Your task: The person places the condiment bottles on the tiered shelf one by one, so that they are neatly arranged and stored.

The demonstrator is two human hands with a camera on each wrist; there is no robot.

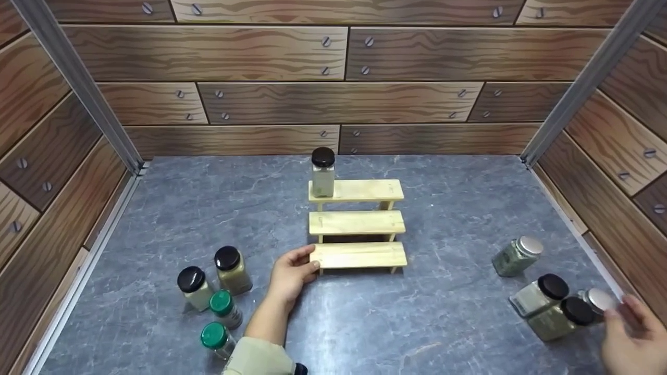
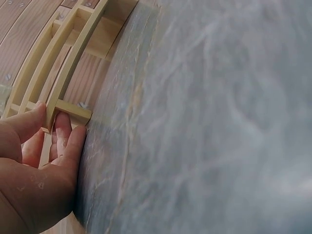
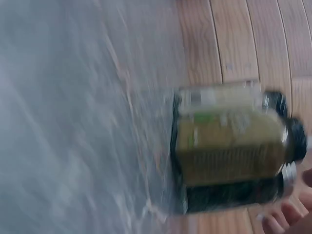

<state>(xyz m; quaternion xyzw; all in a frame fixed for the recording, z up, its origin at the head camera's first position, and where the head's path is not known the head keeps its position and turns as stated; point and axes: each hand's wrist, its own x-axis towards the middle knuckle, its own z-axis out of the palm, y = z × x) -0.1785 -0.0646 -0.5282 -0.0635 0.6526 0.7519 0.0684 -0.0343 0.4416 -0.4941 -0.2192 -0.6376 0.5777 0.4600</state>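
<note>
A three-step wooden rack (image 1: 359, 255) stands mid-table, with a black-capped spice jar (image 1: 323, 174) upright on the left of its top step. My left hand (image 1: 292, 271) grips the left end of the lowest step; the left wrist view shows the thumb above the board (image 2: 73, 63) and fingers beneath. Over at the right, my right hand (image 1: 633, 338) is beside a silver-capped jar (image 1: 598, 301), its fingers apart and holding nothing visible. Two black-capped jars, one pale (image 1: 536, 297) and one olive-green (image 1: 557, 320), partly hide that jar. The right wrist view is blurred, with fingertips (image 3: 287, 214) near the silver cap.
Another silver-capped jar (image 1: 516, 256) with green contents stands behind the right group. On the left are two black-capped jars (image 1: 234, 271) and two green-capped jars (image 1: 224, 307). Wood-patterned walls (image 1: 271, 104) enclose the marbled grey table (image 1: 208, 198) at back and sides.
</note>
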